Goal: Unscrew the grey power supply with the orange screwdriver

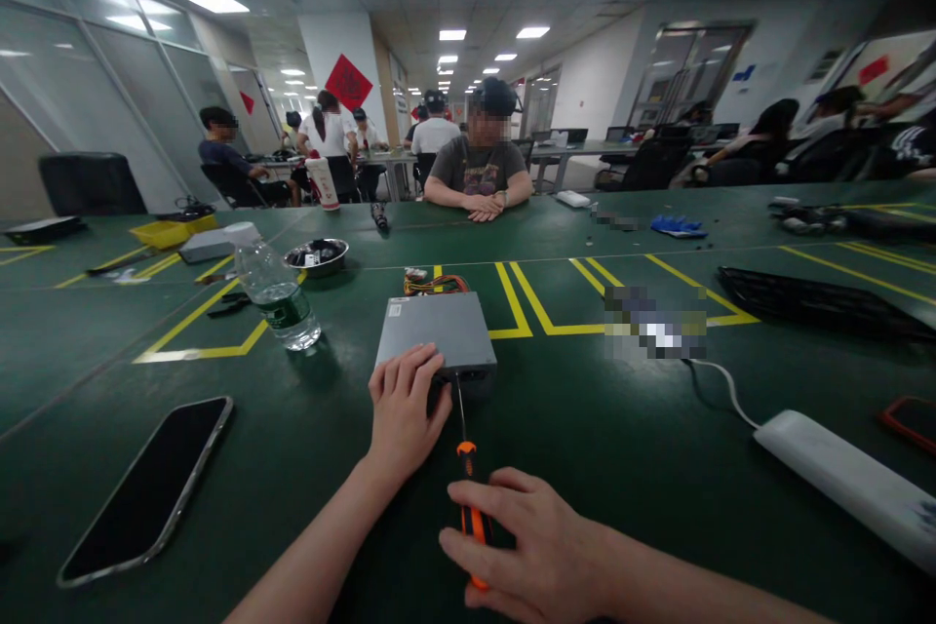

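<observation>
A grey metal computer power supply (446,327) lies on the green table, its bundle of coloured cables (439,284) at the far side. My left hand (406,405) rests on its near left edge, fingers over the top and thumb at the front face. My right hand (530,541) grips the orange and black handle of a screwdriver (468,483). The screwdriver's shaft points away from me and its tip meets the near face of the power supply, just right of my left thumb. Where exactly the tip sits is hard to see.
A water bottle (274,292), a metal bowl (318,255) and a phone (150,487) are on the left. On the right lie a white power bank-like block (840,478) with a cable and a black tray-like part (819,302). A person (479,156) sits opposite.
</observation>
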The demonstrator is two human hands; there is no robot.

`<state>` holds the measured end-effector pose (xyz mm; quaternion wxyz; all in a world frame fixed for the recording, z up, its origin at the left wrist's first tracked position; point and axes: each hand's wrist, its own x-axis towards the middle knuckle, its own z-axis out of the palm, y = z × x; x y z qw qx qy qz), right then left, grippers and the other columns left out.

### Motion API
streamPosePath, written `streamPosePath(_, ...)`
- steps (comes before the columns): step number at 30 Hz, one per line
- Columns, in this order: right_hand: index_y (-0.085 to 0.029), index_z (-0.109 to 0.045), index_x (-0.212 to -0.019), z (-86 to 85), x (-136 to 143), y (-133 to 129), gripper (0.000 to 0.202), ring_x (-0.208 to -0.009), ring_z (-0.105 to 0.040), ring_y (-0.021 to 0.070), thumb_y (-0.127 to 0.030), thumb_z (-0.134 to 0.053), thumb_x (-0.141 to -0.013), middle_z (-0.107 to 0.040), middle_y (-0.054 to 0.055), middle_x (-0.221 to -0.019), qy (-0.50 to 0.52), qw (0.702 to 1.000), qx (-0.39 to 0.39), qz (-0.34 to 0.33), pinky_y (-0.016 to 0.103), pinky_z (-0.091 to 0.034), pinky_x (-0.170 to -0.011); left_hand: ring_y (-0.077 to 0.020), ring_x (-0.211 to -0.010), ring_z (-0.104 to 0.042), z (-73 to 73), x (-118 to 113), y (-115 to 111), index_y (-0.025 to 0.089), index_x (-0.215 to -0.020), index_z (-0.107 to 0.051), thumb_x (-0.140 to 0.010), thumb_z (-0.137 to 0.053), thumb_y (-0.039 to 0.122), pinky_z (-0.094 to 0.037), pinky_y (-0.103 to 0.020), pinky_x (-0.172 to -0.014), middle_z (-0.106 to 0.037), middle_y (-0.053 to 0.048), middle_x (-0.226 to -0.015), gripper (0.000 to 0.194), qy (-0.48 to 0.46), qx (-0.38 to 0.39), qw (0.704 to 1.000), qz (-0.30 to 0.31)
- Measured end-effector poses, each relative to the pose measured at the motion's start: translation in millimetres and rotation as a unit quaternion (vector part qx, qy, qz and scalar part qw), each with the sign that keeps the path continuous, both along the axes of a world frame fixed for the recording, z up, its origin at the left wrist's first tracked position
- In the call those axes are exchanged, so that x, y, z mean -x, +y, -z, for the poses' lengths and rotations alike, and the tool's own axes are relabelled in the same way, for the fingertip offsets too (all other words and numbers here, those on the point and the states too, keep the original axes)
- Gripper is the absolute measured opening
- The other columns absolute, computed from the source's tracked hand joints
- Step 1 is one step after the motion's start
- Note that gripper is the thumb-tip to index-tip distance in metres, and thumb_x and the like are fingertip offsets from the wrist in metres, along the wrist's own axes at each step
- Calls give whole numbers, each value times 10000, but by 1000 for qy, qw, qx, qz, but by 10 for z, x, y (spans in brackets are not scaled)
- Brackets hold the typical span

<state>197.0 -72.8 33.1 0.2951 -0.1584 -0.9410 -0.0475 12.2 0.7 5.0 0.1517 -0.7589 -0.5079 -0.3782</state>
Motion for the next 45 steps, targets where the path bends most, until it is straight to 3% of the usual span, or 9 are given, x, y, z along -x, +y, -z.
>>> streamPosePath(5,-144,-498,-983,136,-36,33,313,-723,-650,138,-428,-534,-855,-668,117,-965,74,997,-21,1,277,-503,-677,-240,-1090,-495,-12,-37,1,241,-1037,-545,-802,-532,265,-305,-423,-920,-592,-58,-1148,236,-9,4,1000,-18)
streamPosePath(8,-146,-460,-1017,163,-30,34,360,-821,-647,151,-474,-477,-872,-660,127,-985,81,997,12,-1,289,-499,-730,-242,-1080,-491,-19,-55,-5,239,-1027,-544,-810,-529,276,-303,-426,-915,-589,-59,-1143,221,-13,5,1000,-26)
streamPosePath(13,-152,-480,-1127,74,-2,-7,314,-942,-617,179,-329,-320,-923,-637,140,-1051,3,1000,24,-1,327,-499,-759,-240,-1074,-486,-25,-72,-8,232,-1025,-537,-814,-527,271,-298,-428,-916,-589,-59,-1135,215,-12,7,999,-29)
streamPosePath(19,-151,-531,-896,130,9,15,254,-688,-641,129,-395,-459,-896,-666,121,-996,44,999,-8,1,292,-515,-689,-240,-1069,-487,-14,-76,3,234,-1011,-539,-810,-532,272,-297,-427,-916,-591,-58,-1130,204,-21,5,999,-33)
streamPosePath(22,-154,-517,-909,154,5,24,268,-785,-647,148,-417,-477,-882,-660,125,-1001,54,998,10,6,292,-507,-733,-242,-1073,-484,-8,-75,8,233,-1009,-536,-813,-529,273,-295,-427,-919,-590,-61,-1130,200,-22,5,999,-33)
streamPosePath(27,-156,-498,-1105,99,9,4,290,-901,-626,188,-330,-396,-897,-632,150,-1039,9,1000,22,-1,325,-509,-729,-242,-1070,-482,-4,-79,8,223,-1008,-536,-808,-537,271,-293,-423,-921,-592,-63,-1120,206,-18,3,999,-35)
streamPosePath(34,-130,-517,-955,158,21,25,254,-751,-647,157,-371,-453,-904,-651,155,-995,67,998,-16,-3,298,-516,-689,-235,-1065,-477,-9,-86,6,220,-1007,-532,-810,-537,271,-286,-422,-925,-588,-59,-1122,203,-20,6,999,-39)
streamPosePath(41,-136,-491,-1122,93,50,-1,330,-961,-609,193,-338,-298,-946,-643,146,-1028,-3,1000,12,-7,318,-523,-717,-237,-1067,-475,-16,-83,-12,220,-1007,-530,-811,-536,270,-288,-419,-922,-585,-61,-1124,203,-23,9,999,-36)
streamPosePath(45,-132,-517,-1036,142,53,19,311,-899,-631,191,-382,-362,-935,-642,159,-1024,11,1000,-2,-1,318,-525,-718,-237,-1068,-475,-15,-88,-10,222,-1006,-529,-808,-540,267,-285,-420,-926,-586,-61,-1120,204,-27,9,999,-37)
